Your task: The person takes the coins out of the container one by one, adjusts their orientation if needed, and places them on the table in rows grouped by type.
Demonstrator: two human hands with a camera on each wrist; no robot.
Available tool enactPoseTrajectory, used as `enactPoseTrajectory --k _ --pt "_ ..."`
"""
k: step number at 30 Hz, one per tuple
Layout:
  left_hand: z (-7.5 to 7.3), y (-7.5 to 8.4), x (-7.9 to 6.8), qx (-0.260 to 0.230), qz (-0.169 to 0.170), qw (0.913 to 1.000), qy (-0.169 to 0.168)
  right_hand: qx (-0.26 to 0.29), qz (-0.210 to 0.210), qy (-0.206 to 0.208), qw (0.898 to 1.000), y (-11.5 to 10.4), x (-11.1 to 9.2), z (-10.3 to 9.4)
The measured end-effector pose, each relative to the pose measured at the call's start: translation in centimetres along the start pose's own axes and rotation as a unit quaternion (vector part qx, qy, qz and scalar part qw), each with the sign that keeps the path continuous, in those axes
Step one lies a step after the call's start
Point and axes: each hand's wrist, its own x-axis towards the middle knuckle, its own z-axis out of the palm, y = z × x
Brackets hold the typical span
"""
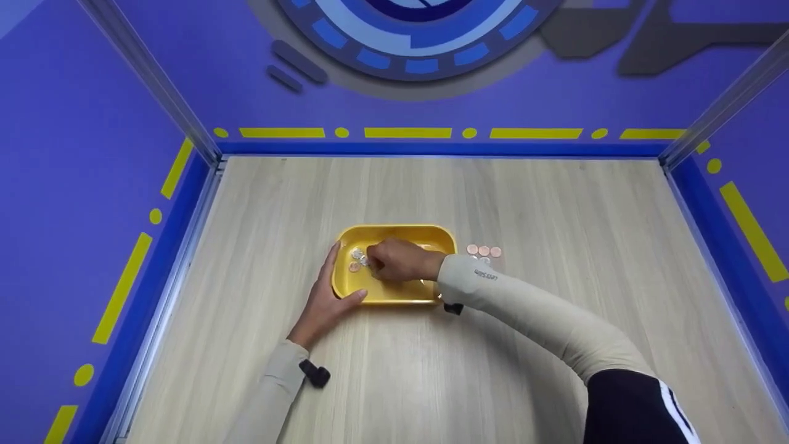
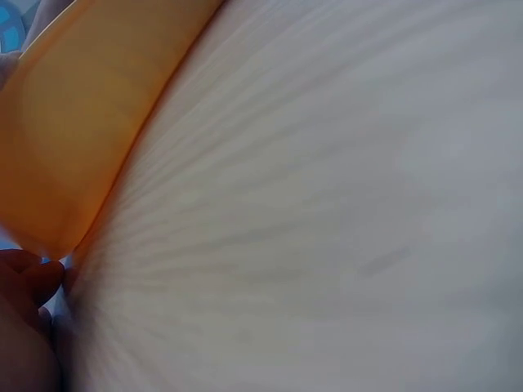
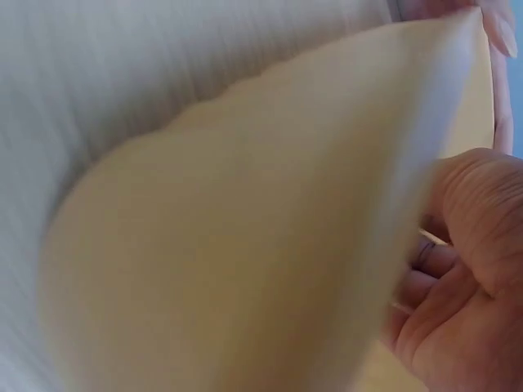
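Note:
A yellow tray with raised walls lies on the table. My left hand holds its left end, with the fingers along the outer side and the thumb over the front rim. My right hand reaches inside from the right, its fingers curled down beside the coins. Silver coins and a copper coin lie at the tray's left side. The right fingertips are hidden in the head view, and I cannot tell whether they pinch a coin. In the right wrist view the tray wall covers part of that hand.
Right of the tray, three copper coins form a row on the wooden table. Silver coins lie just below them, partly covered by the right sleeve. Blue-purple panels enclose the table at the back and sides.

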Motion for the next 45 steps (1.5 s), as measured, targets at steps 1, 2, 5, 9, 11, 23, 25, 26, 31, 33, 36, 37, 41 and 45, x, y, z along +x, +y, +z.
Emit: enactPoseTrajectory --k 1,2,5,9,11,23,25,26,31,33,36,37,41,45 --pt "0.0 0.3 -0.1 0.0 -0.001 1.0 0.001 0.007 -0.005 0.003 1.0 0.0 -0.1 -0.1" --pt "0.0 0.4 -0.1 0.0 -0.002 1.0 0.001 0.013 -0.011 0.006 1.0 -0.1 -0.2 -0.1" --pt "-0.1 0.4 -0.1 -0.002 -0.008 1.0 0.003 0.033 -0.026 0.027 0.999 -0.2 -0.4 -0.6" --pt "-0.1 -0.7 0.2 0.0 -0.002 1.0 0.001 0.068 -0.04 0.062 0.995 -0.3 -0.9 -2.0" --pt "-0.1 -2.1 0.6 0.005 0.007 1.0 0.004 0.088 -0.041 0.076 0.992 -0.2 -1.4 -2.7" --pt "0.3 -4.4 1.1 0.019 0.01 0.9996 0.016 0.154 -0.002 0.145 0.977 1.3 -5.5 -3.5" --pt "0.3 -4.3 1.2 0.02 0.01 0.9996 0.015 0.165 0.005 0.152 0.974 1.7 -6.4 -3.4" --pt "0.3 -4.3 1.2 0.022 0.009 0.9996 0.015 0.17 0.008 0.156 0.973 1.9 -6.8 -3.3" --pt "0.3 -4.4 1.2 0.022 0.011 0.9995 0.02 0.188 0.025 0.17 0.967 2.6 -8.4 -3.1" --pt "0.3 -4.5 1.1 0.021 0.013 0.9995 0.022 0.193 0.028 0.173 0.965 2.8 -8.9 -3.1" --pt "0.4 -4.7 1.1 0.016 0.017 0.9995 0.023 0.206 0.03 0.175 0.962 3.0 -9.5 -2.9" --pt "0.4 -4.7 1.0 0.014 0.018 0.9995 0.023 0.21 0.031 0.175 0.961 3.1 -9.7 -2.9" --pt "0.6 -4.7 1.0 0.001 0.023 0.9995 0.022 0.226 0.037 0.183 0.956 3.3 -10.4 -2.8" --pt "0.7 -4.5 1.1 0.003 0.025 0.9995 0.021 0.239 0.047 0.192 0.951 3.7 -11.1 -2.7"
